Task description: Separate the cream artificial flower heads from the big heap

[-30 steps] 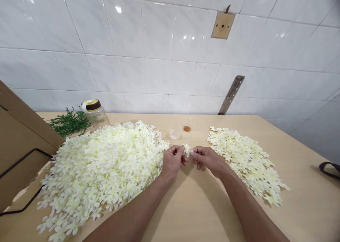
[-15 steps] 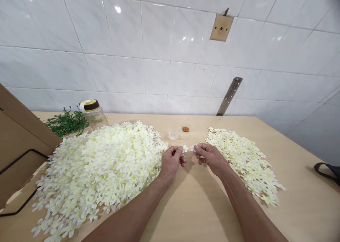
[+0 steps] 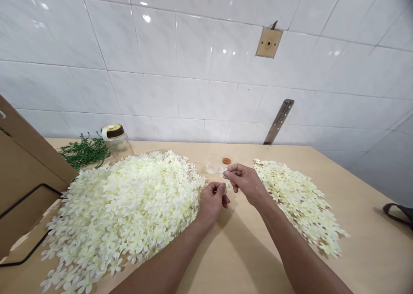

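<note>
Fig. The bare tabletop point(image 3: 238, 259) lies nearest, open room between two heaps. The left hand point(image 3: 211, 199) has its fingers curled shut; anything inside is hidden. Just beyond, the right hand point(image 3: 245, 182) pinches one fabric blossom point(image 3: 223, 171) between thumb and fingertip, above the table. The blossom looks weightless, limp and easily creased, and is best nipped at its centre. A large flower heap point(image 3: 129, 208) lies left and a thinner flower spread point(image 3: 297, 195) right. A plastic jar point(image 3: 116, 141) and green stems point(image 3: 82, 152) stand by the tiled wall point(image 3: 193, 91).

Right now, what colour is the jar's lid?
The lid is yellow on top, dark brown round its side; head view.
</note>
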`<action>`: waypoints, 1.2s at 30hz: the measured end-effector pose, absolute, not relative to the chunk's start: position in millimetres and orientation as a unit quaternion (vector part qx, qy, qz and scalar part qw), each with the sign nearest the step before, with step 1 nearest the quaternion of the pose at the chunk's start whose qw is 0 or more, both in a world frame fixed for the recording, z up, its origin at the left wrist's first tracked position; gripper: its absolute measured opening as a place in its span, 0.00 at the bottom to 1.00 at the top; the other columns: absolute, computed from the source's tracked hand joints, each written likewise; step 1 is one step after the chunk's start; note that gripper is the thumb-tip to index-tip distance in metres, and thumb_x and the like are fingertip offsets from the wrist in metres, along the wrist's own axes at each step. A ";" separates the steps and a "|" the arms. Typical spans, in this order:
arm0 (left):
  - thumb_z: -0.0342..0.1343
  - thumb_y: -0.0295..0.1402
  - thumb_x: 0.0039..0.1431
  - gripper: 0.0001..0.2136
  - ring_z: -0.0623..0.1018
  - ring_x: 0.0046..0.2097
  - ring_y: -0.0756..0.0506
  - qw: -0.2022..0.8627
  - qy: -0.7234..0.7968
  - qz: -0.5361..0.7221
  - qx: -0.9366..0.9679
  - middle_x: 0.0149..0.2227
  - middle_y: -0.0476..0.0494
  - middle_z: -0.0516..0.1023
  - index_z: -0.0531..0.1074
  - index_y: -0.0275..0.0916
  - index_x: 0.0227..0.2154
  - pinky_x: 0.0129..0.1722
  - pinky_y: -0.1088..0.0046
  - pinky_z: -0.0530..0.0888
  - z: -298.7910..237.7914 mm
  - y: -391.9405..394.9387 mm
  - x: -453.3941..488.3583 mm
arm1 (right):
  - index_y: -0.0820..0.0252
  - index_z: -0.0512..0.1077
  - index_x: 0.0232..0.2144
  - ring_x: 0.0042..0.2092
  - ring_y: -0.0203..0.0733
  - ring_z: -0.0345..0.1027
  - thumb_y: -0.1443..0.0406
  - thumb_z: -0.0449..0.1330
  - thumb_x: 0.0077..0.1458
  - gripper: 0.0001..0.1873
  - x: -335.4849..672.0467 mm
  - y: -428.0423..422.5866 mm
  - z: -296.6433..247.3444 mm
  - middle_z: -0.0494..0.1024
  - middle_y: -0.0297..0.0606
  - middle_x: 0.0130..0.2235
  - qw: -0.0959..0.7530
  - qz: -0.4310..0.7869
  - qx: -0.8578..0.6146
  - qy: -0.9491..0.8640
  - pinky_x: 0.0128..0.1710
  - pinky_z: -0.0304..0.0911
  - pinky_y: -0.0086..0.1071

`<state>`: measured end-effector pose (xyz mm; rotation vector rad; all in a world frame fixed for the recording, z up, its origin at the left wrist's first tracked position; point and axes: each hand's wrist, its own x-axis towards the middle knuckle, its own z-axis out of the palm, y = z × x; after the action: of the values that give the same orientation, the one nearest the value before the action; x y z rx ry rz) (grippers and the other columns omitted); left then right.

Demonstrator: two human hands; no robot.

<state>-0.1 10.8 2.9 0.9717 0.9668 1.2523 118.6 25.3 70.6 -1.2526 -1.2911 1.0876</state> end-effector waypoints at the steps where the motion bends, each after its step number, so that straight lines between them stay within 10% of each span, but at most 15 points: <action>1: 0.58 0.45 0.55 0.15 0.67 0.17 0.52 0.602 0.407 0.544 0.419 0.17 0.50 0.71 0.68 0.37 0.25 0.19 0.77 0.65 2.8 10.2 -0.3 | 0.60 0.76 0.30 0.19 0.31 0.57 0.53 0.70 0.43 0.18 111.0 27.1 74.0 0.71 0.31 0.22 0.477 0.448 -0.516 -0.552 0.17 0.56 0.28; 6: 0.59 0.45 0.56 0.15 0.68 0.18 0.53 0.602 0.391 0.555 0.421 0.18 0.50 0.71 0.68 0.37 0.25 0.20 0.77 0.66 -0.5 9.5 -1.4 | 0.56 0.78 0.46 0.25 0.36 0.64 0.52 0.63 0.52 0.22 99.9 36.3 76.5 0.77 0.36 0.28 0.402 0.392 -0.518 -0.646 0.23 0.58 0.29; 10: 0.57 0.45 0.57 0.14 0.67 0.16 0.52 0.582 0.418 0.547 0.432 0.16 0.51 0.71 0.68 0.38 0.28 0.18 0.76 0.66 -2.5 12.6 -0.7 | 0.61 0.78 0.35 0.25 0.35 0.60 0.46 0.60 0.53 0.24 120.1 37.0 59.6 0.72 0.35 0.25 0.424 0.316 -0.600 -0.601 0.23 0.53 0.28; 15: 0.55 0.44 0.59 0.13 0.68 0.16 0.52 0.555 0.424 0.555 0.451 0.16 0.52 0.70 0.67 0.39 0.27 0.18 0.77 0.66 -5.6 14.8 1.2 | 0.61 0.71 0.25 0.19 0.29 0.42 0.43 0.62 0.49 0.26 135.5 24.9 39.6 0.53 0.23 0.16 0.349 0.499 -0.565 -0.557 0.18 0.40 0.27; 36: 0.55 0.47 0.58 0.16 0.68 0.16 0.51 0.591 0.433 0.537 0.418 0.16 0.51 0.70 0.71 0.37 0.31 0.18 0.76 0.66 -3.4 12.0 1.9 | 0.60 0.67 0.19 0.20 0.30 0.54 0.44 0.66 0.46 0.26 150.7 19.8 29.4 0.65 0.29 0.19 0.411 0.531 -0.533 -0.514 0.19 0.51 0.27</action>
<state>1.9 12.0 -3.4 0.9718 1.0079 1.2501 150.7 19.8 29.4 -1.3408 -1.2943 1.3372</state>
